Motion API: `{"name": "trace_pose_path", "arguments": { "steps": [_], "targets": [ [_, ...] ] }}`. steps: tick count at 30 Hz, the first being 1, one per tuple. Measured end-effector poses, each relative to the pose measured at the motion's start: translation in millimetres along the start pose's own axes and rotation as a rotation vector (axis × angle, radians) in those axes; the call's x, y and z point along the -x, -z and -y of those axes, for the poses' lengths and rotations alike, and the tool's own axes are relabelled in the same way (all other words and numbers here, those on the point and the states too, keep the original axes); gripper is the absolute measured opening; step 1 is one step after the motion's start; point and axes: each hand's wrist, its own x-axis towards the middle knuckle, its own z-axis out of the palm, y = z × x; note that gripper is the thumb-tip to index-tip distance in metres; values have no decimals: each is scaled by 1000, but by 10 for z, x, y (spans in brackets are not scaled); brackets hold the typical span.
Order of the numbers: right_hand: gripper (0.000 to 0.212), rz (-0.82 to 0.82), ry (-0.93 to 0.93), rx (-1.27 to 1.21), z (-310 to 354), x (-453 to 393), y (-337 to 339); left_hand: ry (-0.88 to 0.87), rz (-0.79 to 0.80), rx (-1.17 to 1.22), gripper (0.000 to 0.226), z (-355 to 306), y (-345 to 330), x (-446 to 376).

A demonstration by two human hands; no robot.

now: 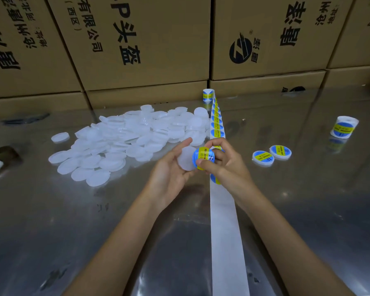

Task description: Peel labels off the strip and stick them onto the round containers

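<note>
Left hand (pixel 171 167) cradles a blank white round container (pixel 186 160), fingers curled behind it. Right hand (pixel 222 161) pinches a blue-and-yellow label (pixel 202 158) against its edge, over the backing strip (pixel 222 221) running down the steel bench (pixel 308 210). Blank containers (pixel 126 137) heaped left of the strip; two labelled ones (pixel 271 154) lie right.

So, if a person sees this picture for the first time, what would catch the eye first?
Probably the hands at the centre: the left hand holds a white container while the right hand pinches a blue and yellow label against it. Next, the big pile of white containers to the left, and the long strip running down the shiny table.
</note>
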Motion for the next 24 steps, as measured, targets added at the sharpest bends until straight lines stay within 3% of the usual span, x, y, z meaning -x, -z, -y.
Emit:
{"name": "trace_pose_path", "arguments": {
  "steps": [5,20,24],
  "targets": [
    [23,-74,85,64,-25,16,-104,68,106,55,39,42,-75,34],
    [24,-124,134,154,-120,-11,-104,73,120,64,42,78,-144,51],
    [33,-166,157,338,-190,-14,-93,22,109,2,44,96,-138,42]
  ]
}}
